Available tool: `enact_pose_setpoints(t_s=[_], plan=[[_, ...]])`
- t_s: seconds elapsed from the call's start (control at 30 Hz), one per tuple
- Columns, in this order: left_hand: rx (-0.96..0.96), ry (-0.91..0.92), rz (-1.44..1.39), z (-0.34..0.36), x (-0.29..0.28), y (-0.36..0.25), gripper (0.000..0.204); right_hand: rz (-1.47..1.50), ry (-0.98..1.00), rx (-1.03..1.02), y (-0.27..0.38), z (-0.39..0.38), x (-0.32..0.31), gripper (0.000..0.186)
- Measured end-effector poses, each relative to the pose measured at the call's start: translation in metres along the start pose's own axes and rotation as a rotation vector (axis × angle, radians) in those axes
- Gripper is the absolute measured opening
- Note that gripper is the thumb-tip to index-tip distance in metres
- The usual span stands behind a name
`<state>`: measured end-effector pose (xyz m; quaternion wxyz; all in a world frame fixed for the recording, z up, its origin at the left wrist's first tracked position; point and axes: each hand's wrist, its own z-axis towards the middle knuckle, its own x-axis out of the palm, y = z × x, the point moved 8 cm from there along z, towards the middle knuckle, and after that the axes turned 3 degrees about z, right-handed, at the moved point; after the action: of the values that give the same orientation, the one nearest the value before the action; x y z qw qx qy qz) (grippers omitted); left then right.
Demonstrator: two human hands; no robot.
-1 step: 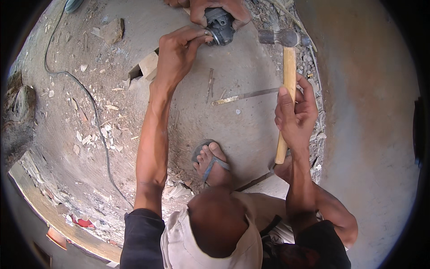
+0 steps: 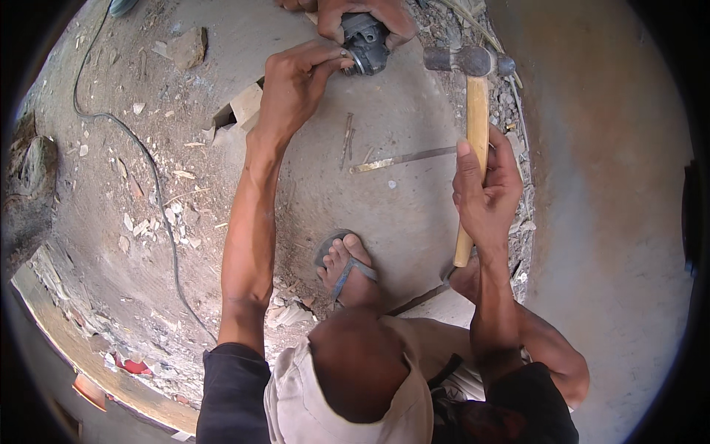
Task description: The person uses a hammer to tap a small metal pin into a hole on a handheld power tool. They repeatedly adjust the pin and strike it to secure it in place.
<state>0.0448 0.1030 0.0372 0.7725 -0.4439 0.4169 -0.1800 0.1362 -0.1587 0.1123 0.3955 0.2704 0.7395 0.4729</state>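
Observation:
My left hand (image 2: 296, 85) is closed in a pinch at the side of a dark grey power-tool head (image 2: 364, 44), which looks like part of an angle grinder. A small shiny bit shows at its fingertips, too small to name. From the far side, another person's hand (image 2: 370, 13) grips the same tool. My right hand (image 2: 488, 189) is wrapped round the wooden handle of a hammer (image 2: 477, 111), with the thumb along the wood. The hammer's steel head points away from me, above the rubble edge and apart from the tool.
A flat metal bar (image 2: 399, 159) and thin nail-like rods (image 2: 346, 140) lie on the concrete slab. A hollow block piece (image 2: 246, 106) and a stone (image 2: 188, 48) sit to the left. A black cable (image 2: 140, 148) runs down the debris-strewn ground. My sandalled foot (image 2: 351, 270) stands near the middle.

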Motion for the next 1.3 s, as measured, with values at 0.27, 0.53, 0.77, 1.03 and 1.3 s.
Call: enact_pose_setpoints(t_s=[0.27,0.53,0.77,1.03,1.3], plan=[[0.303,0.021,0.151,0.006,-0.003,-0.006,0.015,-0.410,0.220,-0.239,0.049,0.011,0.043,0.025],[0.122,-0.250,0.073,-0.023,0.005,-0.006,0.021,-0.579,0.202,-0.291,0.045,0.007,0.072,0.024],[0.164,-0.068,-0.011,-0.004,0.003,0.007,0.013,-0.661,0.197,-0.278,0.041,0.016,0.077,0.027],[0.250,0.081,-0.054,0.006,0.001,0.010,0.014,-0.656,0.155,-0.357,0.061,0.021,0.082,0.030],[0.291,0.048,-0.093,0.010,-0.003,0.000,0.013,-0.697,0.149,-0.387,0.062,0.025,0.081,0.036]])
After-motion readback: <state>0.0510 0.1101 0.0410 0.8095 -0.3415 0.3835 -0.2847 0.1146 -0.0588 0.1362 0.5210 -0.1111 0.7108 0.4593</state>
